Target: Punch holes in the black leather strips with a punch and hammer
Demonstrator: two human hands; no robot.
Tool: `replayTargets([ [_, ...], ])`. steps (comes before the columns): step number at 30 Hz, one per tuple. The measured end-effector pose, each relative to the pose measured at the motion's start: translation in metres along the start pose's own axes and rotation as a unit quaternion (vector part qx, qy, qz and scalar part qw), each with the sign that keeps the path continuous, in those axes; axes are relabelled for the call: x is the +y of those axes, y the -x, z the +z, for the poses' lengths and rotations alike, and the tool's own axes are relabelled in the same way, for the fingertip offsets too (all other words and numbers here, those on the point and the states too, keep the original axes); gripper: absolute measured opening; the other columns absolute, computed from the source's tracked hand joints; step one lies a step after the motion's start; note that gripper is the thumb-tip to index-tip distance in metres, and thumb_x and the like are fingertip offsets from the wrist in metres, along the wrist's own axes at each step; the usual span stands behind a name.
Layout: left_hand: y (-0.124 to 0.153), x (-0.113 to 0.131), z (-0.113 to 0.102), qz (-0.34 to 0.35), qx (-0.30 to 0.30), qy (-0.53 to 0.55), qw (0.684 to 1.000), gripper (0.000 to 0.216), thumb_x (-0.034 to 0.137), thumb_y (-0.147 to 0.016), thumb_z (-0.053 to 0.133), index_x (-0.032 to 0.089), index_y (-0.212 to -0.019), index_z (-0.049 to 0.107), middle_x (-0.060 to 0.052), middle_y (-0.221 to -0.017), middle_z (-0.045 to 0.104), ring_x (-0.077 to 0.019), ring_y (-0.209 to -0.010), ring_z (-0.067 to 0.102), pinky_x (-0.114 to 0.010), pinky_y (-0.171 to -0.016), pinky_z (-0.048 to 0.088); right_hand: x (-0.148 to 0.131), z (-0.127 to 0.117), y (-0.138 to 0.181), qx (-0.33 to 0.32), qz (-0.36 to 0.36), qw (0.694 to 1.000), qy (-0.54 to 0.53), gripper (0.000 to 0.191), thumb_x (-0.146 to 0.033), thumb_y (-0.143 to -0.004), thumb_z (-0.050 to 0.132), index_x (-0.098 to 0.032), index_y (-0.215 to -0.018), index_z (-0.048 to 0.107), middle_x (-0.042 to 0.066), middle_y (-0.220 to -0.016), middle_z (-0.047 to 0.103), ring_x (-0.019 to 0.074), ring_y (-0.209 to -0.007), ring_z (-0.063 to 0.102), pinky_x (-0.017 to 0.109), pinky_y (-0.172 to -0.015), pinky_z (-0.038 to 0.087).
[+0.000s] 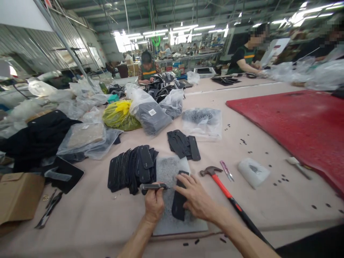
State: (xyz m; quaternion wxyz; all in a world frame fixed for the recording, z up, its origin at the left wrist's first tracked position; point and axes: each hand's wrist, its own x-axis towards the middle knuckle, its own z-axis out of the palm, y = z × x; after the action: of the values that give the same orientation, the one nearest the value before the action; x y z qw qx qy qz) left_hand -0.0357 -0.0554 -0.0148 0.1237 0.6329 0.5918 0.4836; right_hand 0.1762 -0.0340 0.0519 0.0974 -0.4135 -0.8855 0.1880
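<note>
My left hand (154,206) is closed around a dark, bar-shaped metal tool (153,186), held sideways with its narrow end toward the right. My right hand (196,197) lies spread over a flat black rounded piece (177,206), fingers pressing its upper part. Under the piece is a grey, speckled board (165,225). Just left of the board stands a row of similar black pieces (129,168) packed on edge. Beyond the board, a smaller loose heap of black pieces (182,144) rests on the pinkish table cover.
To the right lie a claw hammer (228,195), pink-handled snips (227,171), a white wrapped lump (253,172) and a red sheet (292,118). Bagged goods (153,116) fill the back left. A cardboard box (20,200) stands left. Co-workers (245,53) work across the tables.
</note>
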Motion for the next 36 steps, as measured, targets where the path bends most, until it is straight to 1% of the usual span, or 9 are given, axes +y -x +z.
replayTargets([
  [3,0.000,0.000,0.001,0.020,-0.003,-0.002,1.000,0.018,0.023,-0.091,0.050,0.016,-0.093,0.067,-0.007,-0.088,0.073,-0.0209,-0.083,0.070,-0.032,-0.078,0.057,0.023,-0.016,-0.036,-0.080,-0.106,0.990,0.050,0.058,-0.032,-0.066,0.079,-0.030,-0.121,0.061,0.006,-0.137,0.049,0.0304,-0.127,0.039,0.053,-0.109,0.021],
  [6,0.000,0.000,0.001,0.042,-0.009,-0.008,0.999,0.020,0.022,-0.092,0.048,0.016,-0.094,0.067,-0.007,-0.090,0.073,-0.0210,-0.085,0.070,-0.033,-0.080,0.057,0.037,-0.022,-0.055,-0.099,-0.125,0.982,0.098,0.038,-0.037,-0.067,0.080,-0.022,-0.100,0.067,0.006,-0.109,0.062,0.0258,-0.109,0.049,0.049,-0.109,0.019],
  [12,0.002,0.000,0.000,0.019,0.009,-0.008,1.000,0.020,0.023,-0.091,0.049,0.017,-0.094,0.067,-0.008,-0.090,0.073,-0.0217,-0.088,0.069,-0.034,-0.082,0.056,0.039,-0.012,-0.032,-0.078,0.023,0.988,0.133,0.032,-0.045,-0.086,0.061,-0.014,-0.090,0.064,0.013,-0.093,0.064,0.0266,-0.092,0.058,0.038,-0.085,0.039],
  [18,0.001,-0.002,0.001,-0.005,-0.003,0.024,1.000,0.019,0.024,-0.091,0.049,0.017,-0.094,0.066,-0.008,-0.091,0.073,-0.0215,-0.088,0.069,-0.034,-0.083,0.056,0.009,0.023,-0.005,-0.033,0.231,0.966,0.112,0.037,-0.040,-0.098,0.041,-0.015,-0.086,0.065,0.014,-0.079,0.069,0.0247,-0.075,0.066,0.032,-0.067,0.041],
  [21,0.000,-0.001,0.002,-0.010,-0.009,0.039,0.999,0.018,0.024,-0.090,0.050,0.016,-0.092,0.067,-0.007,-0.090,0.073,-0.0212,-0.086,0.070,-0.033,-0.080,0.057,-0.008,0.037,-0.006,-0.030,0.271,0.956,0.109,0.039,-0.038,-0.099,0.035,-0.016,-0.084,0.064,0.013,-0.075,0.069,0.0232,-0.070,0.067,0.031,-0.062,0.040],
  [24,-0.004,0.003,0.002,-0.029,-0.016,0.047,0.998,0.018,0.024,-0.089,0.051,0.016,-0.091,0.067,-0.007,-0.087,0.074,-0.0211,-0.083,0.070,-0.032,-0.078,0.057,-0.016,0.040,-0.007,0.012,0.276,0.956,0.102,0.031,-0.035,-0.098,0.038,-0.017,-0.089,0.062,0.012,-0.080,0.068,0.0234,-0.074,0.066,0.032,-0.065,0.042],
  [27,-0.013,0.008,0.004,-0.059,-0.039,0.052,0.996,0.019,0.025,-0.088,0.051,0.016,-0.089,0.068,-0.007,-0.085,0.074,-0.0210,-0.081,0.070,-0.032,-0.076,0.057,-0.014,0.042,-0.004,0.096,0.241,0.960,0.103,0.025,-0.033,-0.093,0.048,-0.018,-0.108,0.061,0.015,-0.106,0.065,0.0281,-0.096,0.061,0.039,-0.081,0.043],
  [31,-0.030,0.012,0.014,-0.084,-0.063,0.058,0.993,0.018,0.024,-0.086,0.052,0.016,-0.086,0.068,-0.007,-0.082,0.074,-0.0210,-0.078,0.070,-0.031,-0.075,0.056,-0.011,0.058,0.008,0.143,0.206,0.963,0.104,0.044,-0.032,-0.090,0.048,-0.021,-0.133,0.051,0.014,-0.143,0.046,0.0345,-0.130,0.040,0.054,-0.105,0.028],
  [36,-0.045,0.014,0.036,-0.092,-0.113,0.077,0.986,0.020,0.024,-0.086,0.051,0.015,-0.084,0.069,-0.008,-0.083,0.074,-0.0212,-0.080,0.070,-0.031,-0.075,0.055,-0.032,0.088,0.015,0.145,0.241,0.955,0.096,0.056,-0.033,-0.088,0.046,-0.012,-0.140,0.043,0.017,-0.152,0.036,0.0362,-0.141,0.026,0.058,-0.110,0.020],
])
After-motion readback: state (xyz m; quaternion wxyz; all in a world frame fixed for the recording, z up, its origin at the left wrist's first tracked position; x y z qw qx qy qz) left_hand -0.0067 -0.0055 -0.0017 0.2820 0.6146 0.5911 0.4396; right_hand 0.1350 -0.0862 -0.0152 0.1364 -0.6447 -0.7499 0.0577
